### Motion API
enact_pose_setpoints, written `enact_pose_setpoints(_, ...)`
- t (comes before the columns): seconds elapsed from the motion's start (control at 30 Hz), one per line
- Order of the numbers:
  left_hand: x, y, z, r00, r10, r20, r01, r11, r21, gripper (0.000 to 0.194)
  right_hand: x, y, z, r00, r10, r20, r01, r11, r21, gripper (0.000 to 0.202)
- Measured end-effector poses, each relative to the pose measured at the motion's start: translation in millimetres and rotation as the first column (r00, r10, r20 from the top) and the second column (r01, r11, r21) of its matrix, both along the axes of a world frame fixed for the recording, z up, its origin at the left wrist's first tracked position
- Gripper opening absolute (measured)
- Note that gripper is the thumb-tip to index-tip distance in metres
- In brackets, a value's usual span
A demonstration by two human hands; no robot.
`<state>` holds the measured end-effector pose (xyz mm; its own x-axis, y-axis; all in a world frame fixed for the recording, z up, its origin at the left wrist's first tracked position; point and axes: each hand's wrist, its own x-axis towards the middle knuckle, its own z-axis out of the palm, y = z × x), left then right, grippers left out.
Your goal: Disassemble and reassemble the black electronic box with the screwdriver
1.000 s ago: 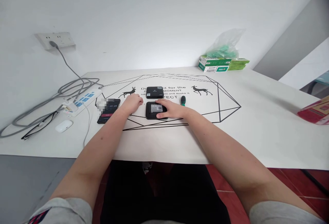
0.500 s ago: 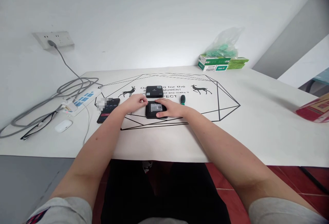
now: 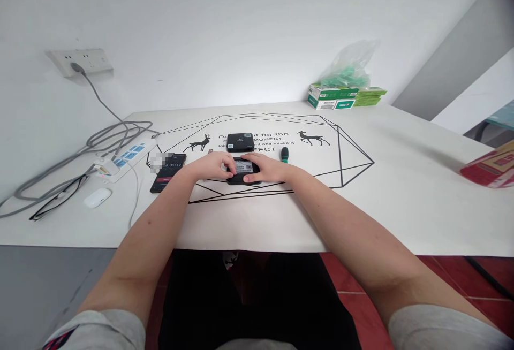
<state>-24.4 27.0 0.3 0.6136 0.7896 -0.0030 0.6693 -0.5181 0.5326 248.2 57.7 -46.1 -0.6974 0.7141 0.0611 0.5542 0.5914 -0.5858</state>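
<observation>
A flat black square device (image 3: pixel 243 167) with a white label lies on the white table in front of me. My right hand (image 3: pixel 267 168) holds its right side, thumb near the front edge and fingers along the far edge. Over the device's left part is my left hand (image 3: pixel 214 166), its fingertips pinched together at the surface; whatever is between them is too small to make out. Just behind lies a black square cover (image 3: pixel 240 142) with small stickers. To the right of my right hand is a screwdriver (image 3: pixel 285 154) with a black and green handle, partly hidden.
A phone (image 3: pixel 171 170) showing a timer lies left of my left arm. Farther left are a power strip (image 3: pixel 130 158), grey cable, glasses (image 3: pixel 60 198) and a white earbud case (image 3: pixel 98 198). Green boxes (image 3: pixel 333 97) stand at the back right; a red package (image 3: pixel 490 165) sits far right.
My left hand has moved right, from the device's left edge to over its label side. My right hand keeps its hold on the device.
</observation>
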Motion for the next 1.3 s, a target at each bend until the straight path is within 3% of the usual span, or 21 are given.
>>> enact_pose_setpoints(0.07,-3,4,-2.3,0.998,0.046,0.037,-0.048,0.998,0.033,0.023,0,0,0.4,1.000,0.013,-0.010,-0.013,1.000,0.003,0.100)
enact_pose_setpoints(0.13,-5,10,-8.3,0.984,0.163,0.071,-0.171,0.977,0.129,0.031,0,0,0.3,1.000,0.026,-0.016,-0.026,1.000,0.001,0.099)
enact_pose_setpoints(0.2,-6,18,-17.5,0.946,0.322,0.033,-0.319,0.911,0.263,0.033,1,0,-0.5,1.000,0.020,-0.021,-0.020,1.000,0.001,0.099)
enact_pose_setpoints(0.27,-7,26,-27.8,0.900,0.425,-0.102,-0.356,0.848,0.392,0.030,1,0,-1.4,1.000,0.011,-0.029,-0.011,1.000,-0.001,0.100)
enact_pose_setpoints(0.47,-6,40,-45.6,0.890,0.427,-0.158,-0.338,0.852,0.401,0.022,1,0,-1.9,0.999,0.020,-0.040,-0.020,1.000,0.004,0.098)
enact_pose_setpoints(0.73,-1,38,-40.6,0.906,0.411,-0.099,-0.352,0.862,0.364,0.018,1,3,-7.1,0.999,-0.001,-0.048,0.003,0.999,0.038,0.102)
enact_pose_setpoints(0.87,8,26,-29.1,0.921,0.390,-0.007,-0.368,0.876,0.311,0.021,-8,-1,-1.5,0.963,-0.055,-0.262,0.103,0.980,0.173,0.066)
enact_pose_setpoints(0.9,11,22,-26.1,0.928,0.371,0.026,-0.362,0.887,0.288,0.021,-11,-3,0.9,0.932,-0.086,-0.351,0.141,0.981,0.134,0.056)
enact_pose_setpoints(0.97,19,14,-21.1,0.932,0.298,0.205,-0.337,0.921,0.193,0.019,-17,-7,6.0,0.834,-0.189,-0.518,0.174,0.982,-0.078,0.047)
enact_pose_setpoints(1.03,26,7,-18.3,0.915,0.244,0.323,-0.305,0.939,0.155,0.018,-22,-11,10.4,0.721,-0.292,-0.629,0.094,0.940,-0.328,0.046)
enact_pose_setpoints(1.1,32,3,-17.6,0.896,0.224,0.382,-0.295,0.946,0.137,0.016,-24,-14,13.5,0.639,-0.358,-0.681,-0.026,0.875,-0.483,0.046)
enact_pose_setpoints(1.2,35,1,-18.8,0.871,0.223,0.438,-0.296,0.949,0.107,0.014,-24,-18,16.3,0.606,-0.405,-0.685,-0.124,0.802,-0.584,0.049)
enact_pose_setpoints(1.3,36,1,-19.6,0.841,0.212,0.497,-0.287,0.955,0.079,0.013,-25,-21,17.5,0.590,-0.434,-0.681,-0.148,0.771,-0.619,0.051)
